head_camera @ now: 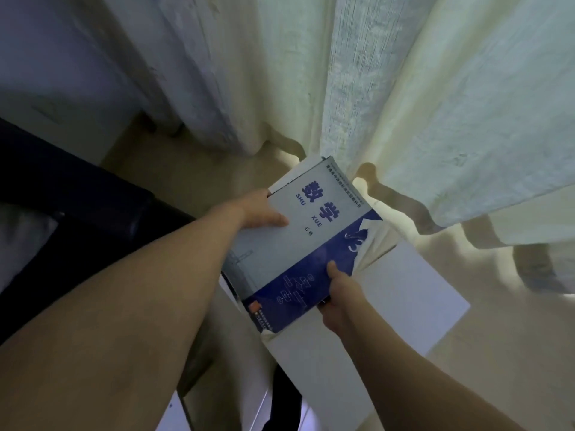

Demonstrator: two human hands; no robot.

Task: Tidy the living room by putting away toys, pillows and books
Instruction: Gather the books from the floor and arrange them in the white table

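Book (pixel 298 241) pale grey over deep blue band, blue lettering; curtain (pixel 435 104) cream.

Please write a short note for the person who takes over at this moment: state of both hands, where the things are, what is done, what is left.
Left hand: grips the upper left edge of the blue and white book, thumb on the cover.
Right hand: grips its lower right edge.
The book is held above a white surface, close to the curtain; more books lie under it.
Done: book picked up.
Left: put it away. Toys and pillows are not in view.
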